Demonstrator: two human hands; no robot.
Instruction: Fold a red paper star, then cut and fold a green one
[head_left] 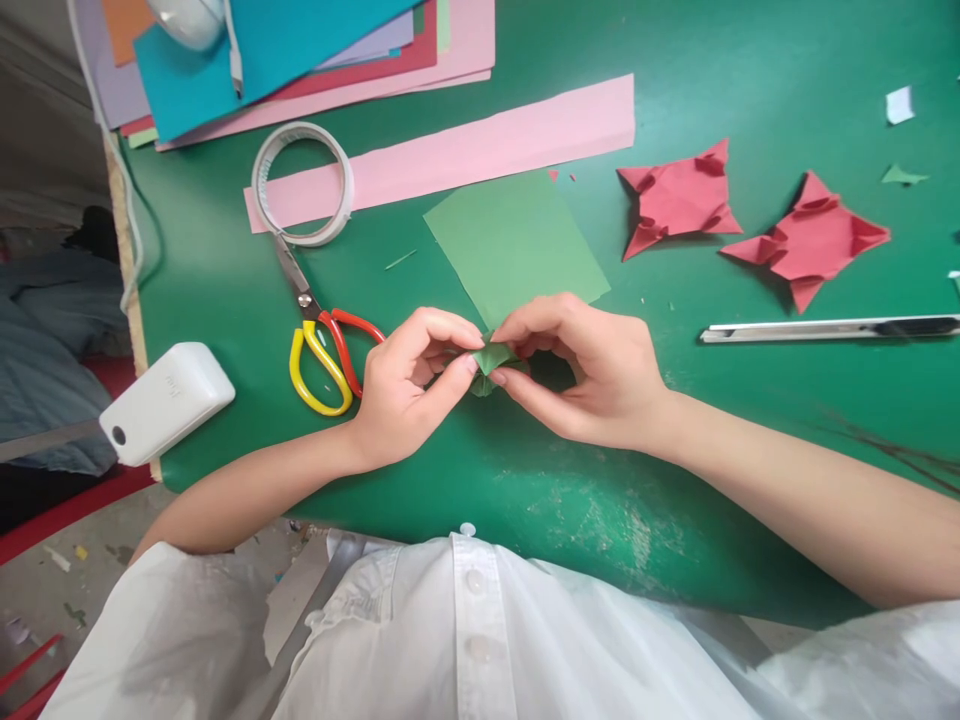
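Between my two hands is a small piece of folded green paper [491, 358], partly hidden by the fingers. My left hand [420, 385] pinches its left side between thumb and forefinger. On the opposite side, my right hand [589, 375] grips it the same way. Just beyond the fingertips a flat light green paper square [521, 245] lies on the table. Scissors [322, 340] with one yellow and one red handle rest left of my left hand. Two folded red paper shapes [682, 197] with pointed corners sit to the upper right.
A roll of white tape [343, 205] lies over a long pink paper strip [487, 135]. Coloured sheets [285, 60] are stacked at the top left, and a white power bank [169, 400] sits at the left edge. A utility knife [810, 330] lies at right, with paper scraps [900, 105] beyond.
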